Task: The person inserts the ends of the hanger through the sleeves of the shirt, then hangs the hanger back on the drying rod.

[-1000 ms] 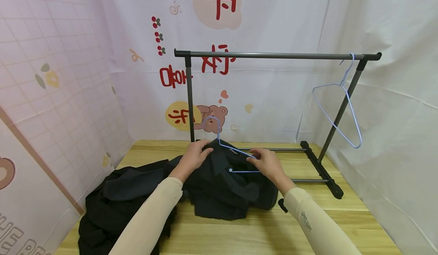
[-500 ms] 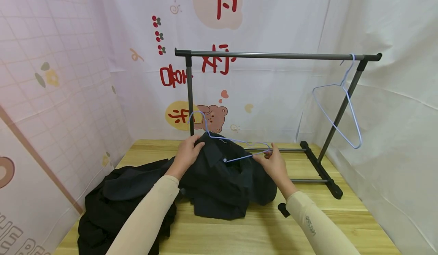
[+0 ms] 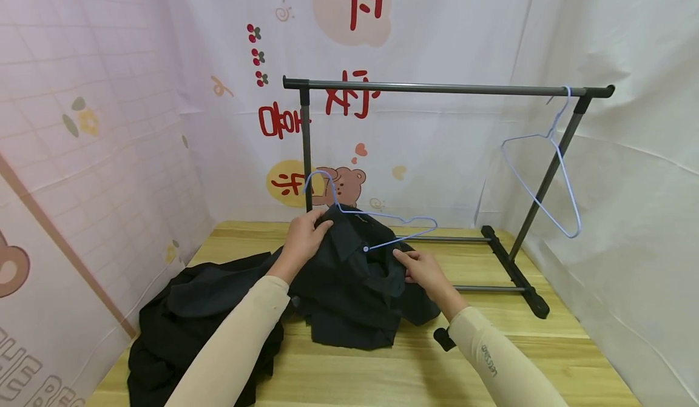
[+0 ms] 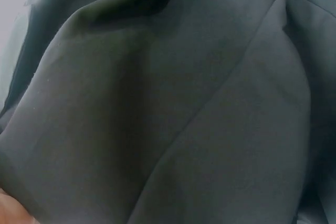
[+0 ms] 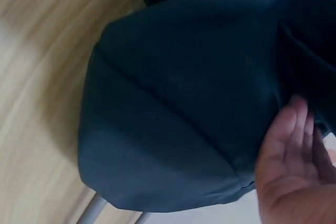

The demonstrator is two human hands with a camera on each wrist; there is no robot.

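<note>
A dark shirt [image 3: 349, 310] is bunched on the table, its collar side raised in the head view. A light-blue wire hanger [image 3: 371, 213] is partly inside it; its hook and one arm stick out above the cloth. My left hand [image 3: 303, 237] grips the shirt at the collar, below the hanger's hook; its fingertips are hidden behind the cloth. My right hand [image 3: 428, 272] pinches the shirt's right edge, just below the hanger's exposed end. In the right wrist view the right hand [image 5: 294, 166] is against a fold. Dark cloth [image 4: 210, 103] fills the left wrist view.
A grey clothes rack [image 3: 437, 87] stands behind the shirt, a second blue hanger [image 3: 540, 201] on its right end. More dark clothing [image 3: 202, 322] lies piled at the left of the wooden table [image 3: 349, 376]. A small black piece [image 3: 443, 338] lies by the right forearm.
My right hand has left the hanger and moved down onto the shirt's edge. The hanger's hook has shifted left and up, and its right end now stands free above the cloth.
</note>
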